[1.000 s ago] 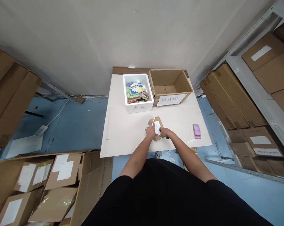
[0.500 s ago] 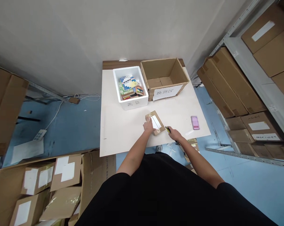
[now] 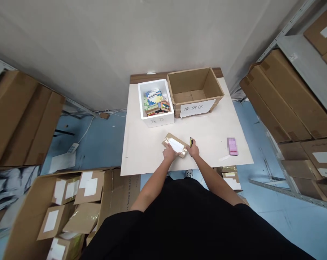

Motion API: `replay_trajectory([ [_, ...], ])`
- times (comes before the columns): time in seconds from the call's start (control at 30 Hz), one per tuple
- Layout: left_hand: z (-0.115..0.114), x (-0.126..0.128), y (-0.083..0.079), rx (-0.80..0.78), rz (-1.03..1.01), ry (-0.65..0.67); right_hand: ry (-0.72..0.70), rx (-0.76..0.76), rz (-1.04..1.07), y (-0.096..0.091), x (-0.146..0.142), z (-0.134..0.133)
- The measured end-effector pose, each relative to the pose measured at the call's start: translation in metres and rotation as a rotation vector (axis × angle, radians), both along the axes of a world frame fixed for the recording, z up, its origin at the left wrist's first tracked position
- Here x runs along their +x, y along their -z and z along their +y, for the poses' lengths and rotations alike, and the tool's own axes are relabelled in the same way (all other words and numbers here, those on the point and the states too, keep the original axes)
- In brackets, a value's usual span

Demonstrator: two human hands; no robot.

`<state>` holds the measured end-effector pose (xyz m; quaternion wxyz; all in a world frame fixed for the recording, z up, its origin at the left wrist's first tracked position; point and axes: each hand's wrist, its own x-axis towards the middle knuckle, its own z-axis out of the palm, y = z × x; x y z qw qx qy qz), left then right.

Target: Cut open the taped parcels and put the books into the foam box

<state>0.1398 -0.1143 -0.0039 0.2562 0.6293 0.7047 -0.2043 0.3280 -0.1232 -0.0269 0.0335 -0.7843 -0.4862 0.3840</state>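
Observation:
A small taped cardboard box [image 3: 177,145] with a white label lies on the white tabletop, its long side slanting down to the right. My left hand [image 3: 169,153] grips its near left side, fingers on top and thumb along the front edge. Closed around a black and yellow box cutter [image 3: 191,142], my right hand [image 3: 193,149] is at the box's right end. The cutter points away from me; I cannot tell whether its blade is out. A pink blurred item [image 3: 232,146] lies farther right.
A white foam box [image 3: 160,121] with several small packets stands at the back of the table [image 3: 142,159], beside an open carton [image 3: 197,97] with a handwritten sign. At lower left is a large carton [image 3: 106,202] of parcels. Shelves with boxes [image 3: 282,97] line the right.
The small box has been turned so it lies more crosswise. My right hand has rotated, and the cutter now points away from me. The view has shifted slightly left.

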Motion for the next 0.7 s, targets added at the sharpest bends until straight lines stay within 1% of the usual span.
replay_trajectory([
  [0.1,-0.02,-0.009,0.003,0.001,0.054,-0.044,0.006,0.009,0.04,0.004,-0.01,0.022],
  [0.17,-0.028,-0.015,0.007,0.027,0.104,-0.028,0.005,0.021,0.066,0.007,-0.017,0.035],
  [0.23,-0.03,-0.021,0.011,0.08,0.133,0.048,-0.003,0.043,0.097,0.01,-0.021,0.045],
  [0.33,-0.026,-0.026,0.022,0.149,0.057,0.266,0.004,0.095,0.172,0.018,-0.02,0.049],
  [0.4,-0.02,-0.026,0.031,0.172,-0.012,0.375,0.035,0.143,0.238,0.024,-0.015,0.043],
  [0.43,-0.018,-0.026,0.036,0.18,-0.027,0.397,0.062,0.171,0.271,0.027,-0.012,0.039],
  [0.5,-0.014,-0.024,0.044,0.196,-0.021,0.395,0.129,0.207,0.331,0.032,-0.004,0.026],
  [0.57,-0.013,-0.022,0.051,0.206,-0.005,0.382,0.175,0.203,0.406,0.035,0.006,0.011],
  [0.7,-0.016,-0.018,0.057,0.236,0.013,0.365,0.14,0.15,0.61,0.033,0.022,-0.014],
])
